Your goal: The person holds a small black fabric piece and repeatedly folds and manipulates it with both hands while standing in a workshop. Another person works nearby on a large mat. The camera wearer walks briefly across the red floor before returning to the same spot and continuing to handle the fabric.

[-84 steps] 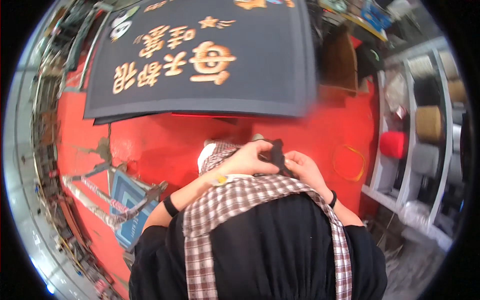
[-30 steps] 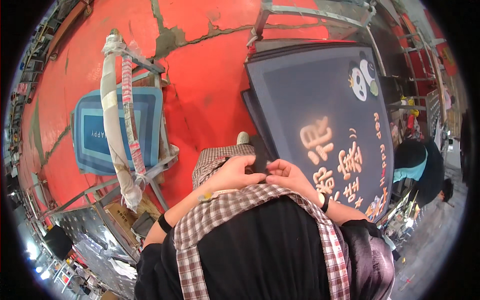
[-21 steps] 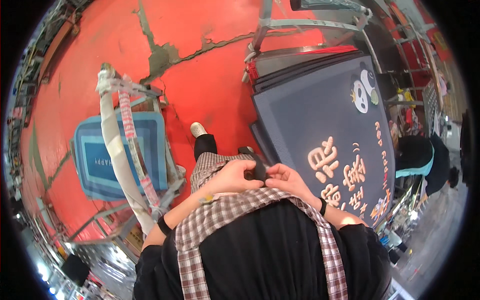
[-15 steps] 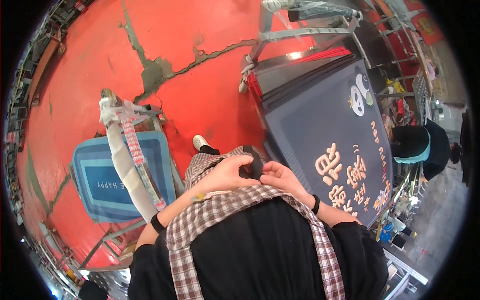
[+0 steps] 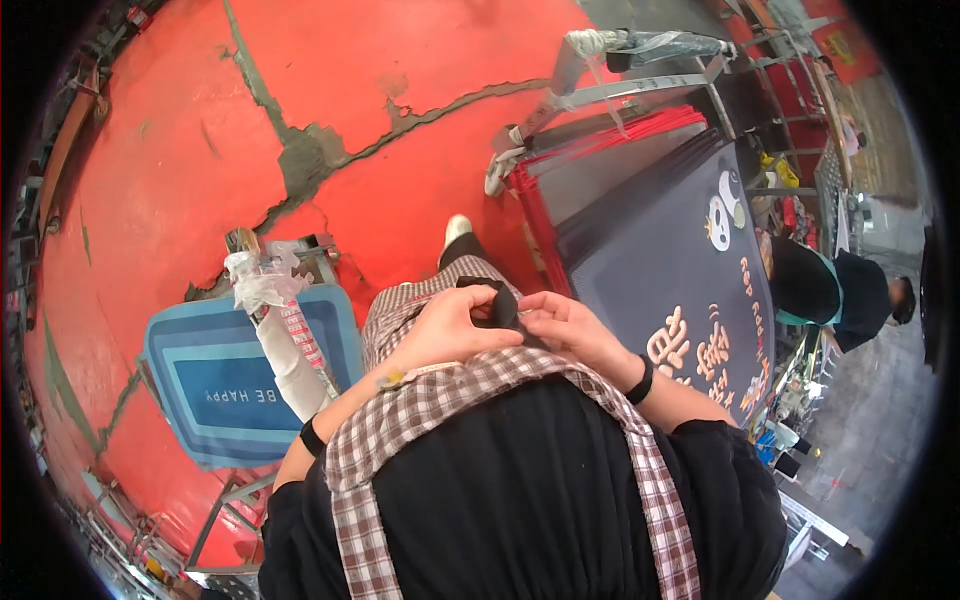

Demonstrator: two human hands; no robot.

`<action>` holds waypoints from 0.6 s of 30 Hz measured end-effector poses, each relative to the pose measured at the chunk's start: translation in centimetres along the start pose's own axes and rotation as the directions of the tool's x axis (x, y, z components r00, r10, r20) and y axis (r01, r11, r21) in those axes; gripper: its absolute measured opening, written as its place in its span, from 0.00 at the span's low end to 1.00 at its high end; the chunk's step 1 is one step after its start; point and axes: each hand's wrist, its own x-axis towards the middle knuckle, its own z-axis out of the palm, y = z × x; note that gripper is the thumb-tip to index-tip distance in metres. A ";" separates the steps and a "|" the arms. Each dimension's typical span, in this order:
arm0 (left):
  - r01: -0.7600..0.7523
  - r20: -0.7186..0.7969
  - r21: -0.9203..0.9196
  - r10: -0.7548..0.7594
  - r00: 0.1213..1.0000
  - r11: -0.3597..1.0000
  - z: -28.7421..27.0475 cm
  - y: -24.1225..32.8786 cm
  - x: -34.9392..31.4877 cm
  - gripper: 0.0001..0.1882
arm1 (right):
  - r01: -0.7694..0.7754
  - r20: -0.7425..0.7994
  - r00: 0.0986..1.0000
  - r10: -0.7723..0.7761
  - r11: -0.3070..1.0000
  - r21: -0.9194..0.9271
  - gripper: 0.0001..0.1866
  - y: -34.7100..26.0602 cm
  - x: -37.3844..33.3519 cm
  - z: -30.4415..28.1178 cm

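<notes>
At my waist, a small piece of black cloth (image 5: 502, 308) is gathered between my two hands. My left hand (image 5: 455, 328) curls its thumb and fingers around one side of the cloth. Fingertips pinched together, my right hand (image 5: 568, 328) is at the cloth's right edge; what exactly is in that pinch is too small to make out. Both hands are just in front of my brown-and-white checked apron (image 5: 440, 395). Each wrist has a black band.
To the right lies a stack of dark grey printed mats (image 5: 640, 255) on a metal-framed cart (image 5: 640, 92). A blue mat (image 5: 180, 400) lies to the left behind a plastic-wrapped rail (image 5: 285, 360). The red floor (image 5: 380, 45) has cracks. A person (image 5: 835, 290) bends over at far right.
My view has shifted, with the blue mat and cart rails displaced in the picture. My foot has stepped forward. Both hands stay together at the black cloth, which shows a little more.
</notes>
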 end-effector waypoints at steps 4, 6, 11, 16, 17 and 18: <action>0.080 -0.045 -0.036 -0.082 0.996 0.996 -3.2 2.4 2.7 0.19 | -0.113 0.054 0.990 0.132 0.957 -0.267 0.09 -4.7 4.1 -1.2; 0.096 -0.075 -0.034 -0.098 0.992 0.995 -4.7 4.7 4.3 0.19 | -0.126 0.098 0.982 0.163 0.942 -0.310 0.08 -6.8 6.4 -2.0; 0.106 -0.113 -0.153 -0.124 0.986 0.982 -8.1 6.7 10.0 0.21 | -0.113 0.106 0.986 0.132 0.980 -0.166 0.05 -12.7 10.8 -1.9; 0.116 -0.088 -0.109 -0.126 0.988 0.987 -10.2 9.6 15.3 0.21 | -0.100 0.106 0.987 0.117 0.983 -0.156 0.06 -17.0 14.3 -3.8; 0.110 -0.083 -0.093 -0.118 0.990 0.990 -10.6 9.8 16.3 0.21 | -0.105 0.107 0.987 0.122 0.984 -0.146 0.06 -17.7 14.9 -4.1; 0.057 -0.102 0.011 -0.056 0.993 0.998 -11.2 9.9 17.2 0.21 | -0.096 0.109 0.988 0.108 0.989 -0.114 0.06 -18.4 15.4 -4.1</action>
